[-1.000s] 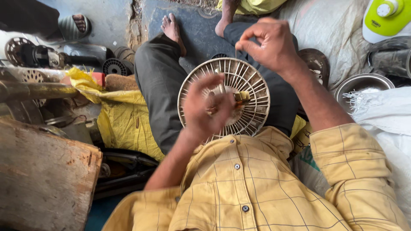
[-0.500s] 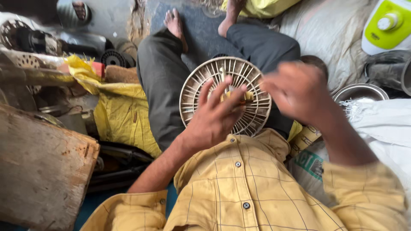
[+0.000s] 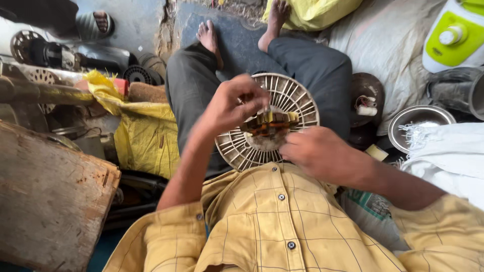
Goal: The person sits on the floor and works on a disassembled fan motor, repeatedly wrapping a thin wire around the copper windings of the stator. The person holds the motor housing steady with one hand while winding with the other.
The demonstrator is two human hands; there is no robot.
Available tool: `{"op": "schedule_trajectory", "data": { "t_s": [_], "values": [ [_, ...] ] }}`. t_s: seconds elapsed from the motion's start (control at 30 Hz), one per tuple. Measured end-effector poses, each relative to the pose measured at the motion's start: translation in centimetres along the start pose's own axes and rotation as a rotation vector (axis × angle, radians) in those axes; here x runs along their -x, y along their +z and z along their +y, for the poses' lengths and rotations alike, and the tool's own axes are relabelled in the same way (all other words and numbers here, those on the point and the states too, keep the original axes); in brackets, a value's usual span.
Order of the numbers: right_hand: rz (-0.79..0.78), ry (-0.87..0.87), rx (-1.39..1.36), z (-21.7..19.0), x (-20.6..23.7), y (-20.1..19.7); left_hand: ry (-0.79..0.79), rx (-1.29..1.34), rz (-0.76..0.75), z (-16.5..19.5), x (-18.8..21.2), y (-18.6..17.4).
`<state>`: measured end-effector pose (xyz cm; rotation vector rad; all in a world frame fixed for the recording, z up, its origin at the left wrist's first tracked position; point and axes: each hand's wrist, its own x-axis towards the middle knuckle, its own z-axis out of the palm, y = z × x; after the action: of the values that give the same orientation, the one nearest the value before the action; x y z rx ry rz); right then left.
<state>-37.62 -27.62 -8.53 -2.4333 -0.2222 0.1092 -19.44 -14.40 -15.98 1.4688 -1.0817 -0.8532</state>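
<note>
Head view shows us, nearest to the camera, a yellow checked shirt (image 3: 282, 221) with small buttons. Just above it we see the right hand (image 3: 322, 153); it rests on the lower right edge of the white round fan grille (image 3: 282, 108), and we cannot tell how its fingers are set. The grille lies on the lap, across the grey trousers (image 3: 312, 70). In its middle sits a motor core with copper winding (image 3: 267, 128). The left hand (image 3: 234, 103) is over the core, its fingers (image 3: 259, 98) pinched together on a thin piece at the top of the winding. To the left lies a yellow cloth (image 3: 146, 136). Further away we see two bare feet (image 3: 209, 35) on a dark mat (image 3: 237, 40).
</note>
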Motion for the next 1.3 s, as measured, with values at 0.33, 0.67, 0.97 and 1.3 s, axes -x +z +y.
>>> {"op": "schedule_trajectory", "data": {
  "t_s": [0.33,0.67,0.97,1.3],
  "values": [
    [0.393,0.054,-0.042,13.2,-1.7,3.1,0.172,0.108,0.458,-0.1,3.2,3.6],
    [0.078,-0.066,-0.039,0.6,0.8,-0.6,0.041,-0.176,0.112,1.2,1.7,0.9],
    [0.375,0.033,0.081,14.1,-2.0,2.8,0.248,-0.091,0.367,-1.7,3.2,3.9],
    [0.039,-0.039,-0.088,0.4,1.3,-0.1,0.25,-0.29,0.039,0.8,2.0,0.3]
  ]
}}
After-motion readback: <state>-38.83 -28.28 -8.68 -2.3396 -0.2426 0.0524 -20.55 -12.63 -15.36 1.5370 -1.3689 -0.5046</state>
